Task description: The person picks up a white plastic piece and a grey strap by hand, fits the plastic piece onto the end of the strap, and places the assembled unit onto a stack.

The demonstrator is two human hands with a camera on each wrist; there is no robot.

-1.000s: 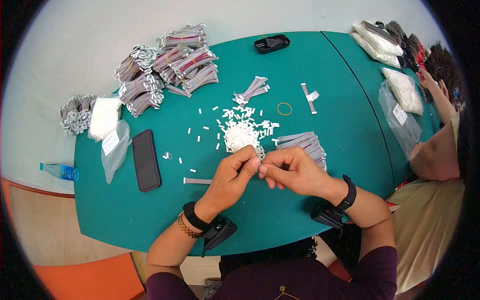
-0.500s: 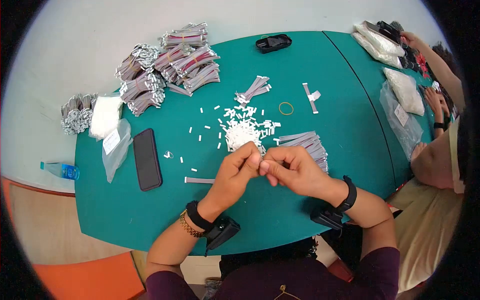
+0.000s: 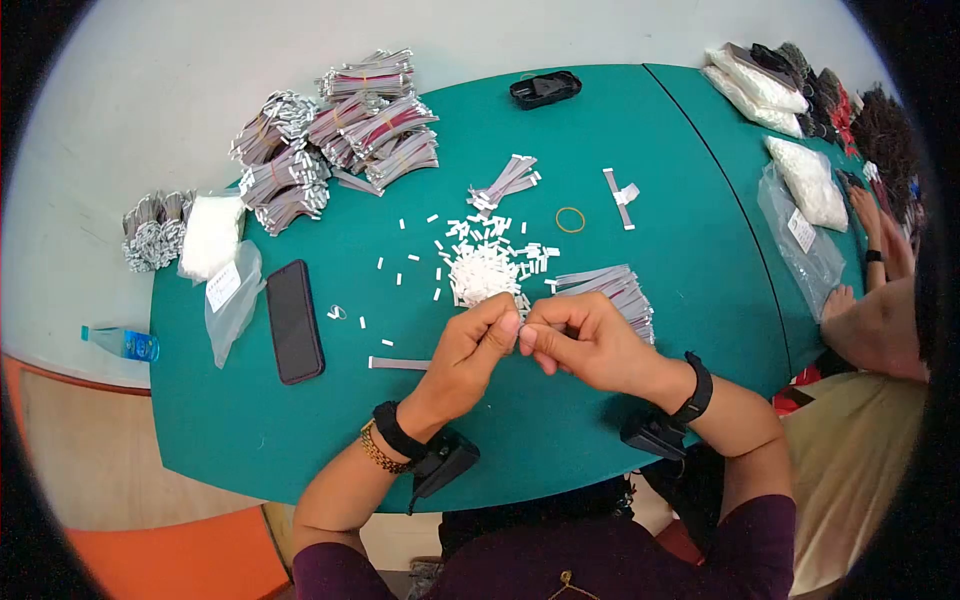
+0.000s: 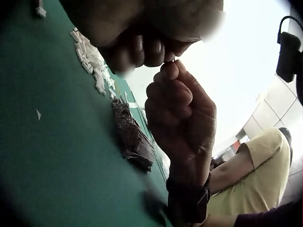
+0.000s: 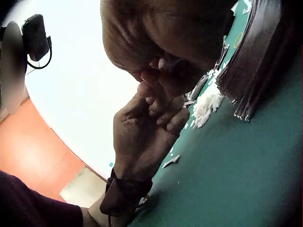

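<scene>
In the head view my left hand (image 3: 465,350) and right hand (image 3: 590,345) meet fingertip to fingertip above the table's near half. Thumbs and forefingers pinch a tiny piece between them; in the left wrist view only a thin pale sliver (image 4: 173,60) of it shows, and I cannot tell its kind. Just beyond the fingers lies a heap of small white plastic connectors (image 3: 482,272). A stack of grey flat ribbon cables (image 3: 610,290) lies beyond the right hand, partly behind it. One single ribbon cable (image 3: 398,363) lies left of my left hand.
Bundled ribbon cables (image 3: 370,125) are piled at the back left. A phone (image 3: 295,320), a bag of white parts (image 3: 212,235) and a bottle (image 3: 122,342) stand left. A rubber band (image 3: 570,220) and black pouch (image 3: 545,89) lie farther back. Another person's arm (image 3: 880,235) is at right.
My hands keep their fingertip pinch with hardly any movement. At the right, the other person's raised arm has come down from the dark things at the back.
</scene>
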